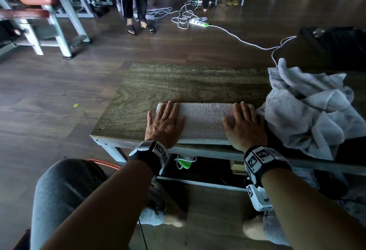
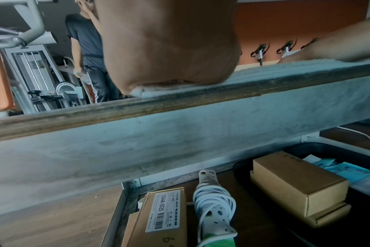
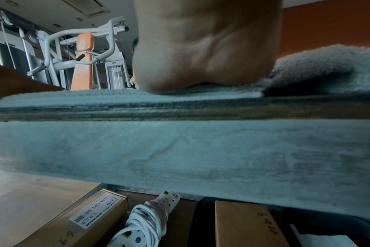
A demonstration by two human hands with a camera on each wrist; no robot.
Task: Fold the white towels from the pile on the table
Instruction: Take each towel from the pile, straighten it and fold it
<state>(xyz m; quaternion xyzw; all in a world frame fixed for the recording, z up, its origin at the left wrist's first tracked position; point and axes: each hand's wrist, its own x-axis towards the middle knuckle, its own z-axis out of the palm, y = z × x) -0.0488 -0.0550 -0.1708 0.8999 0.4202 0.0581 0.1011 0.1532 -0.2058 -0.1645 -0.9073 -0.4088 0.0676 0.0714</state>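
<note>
Both hands flat, fingers straight, nothing gripped: our left hand (image 1: 162, 124) presses the left end of the folded towel (image 1: 204, 123), our right hand (image 1: 244, 126) presses the right end. Wrist views agree, each showing the heel of a palm down on terry cloth at the table's near edge; fingertips aren't visible there. The towel is a long flat rectangle along the near edge of the table (image 1: 168, 85), layered edges facing us, right end just beside or touching the pile of towels (image 1: 311, 109); we can't tell which. Our read: we're smoothing a finished lengthwise fold, and a crosswise fold looks due. Handling judgement: light, soft, limp terry with no stiffness, so it sags if lifted by one point and the layers can creep apart. It's grippy rather than slippery and not fragile. Best hold looks like pinching both corners of one short end through all layers and carrying that end over to the other, with the other palm pinning. Risk: the right end catching on the pile. The pile itself is crumpled, on the right side of the table, draping off its near-right edge. Under the table: cardboard boxes (image 2: 298, 185) and a coiled power strip (image 2: 213, 203). Far floor: white cables (image 1: 186, 16), a second person's legs (image 1: 138, 2), gym frames far left.
</note>
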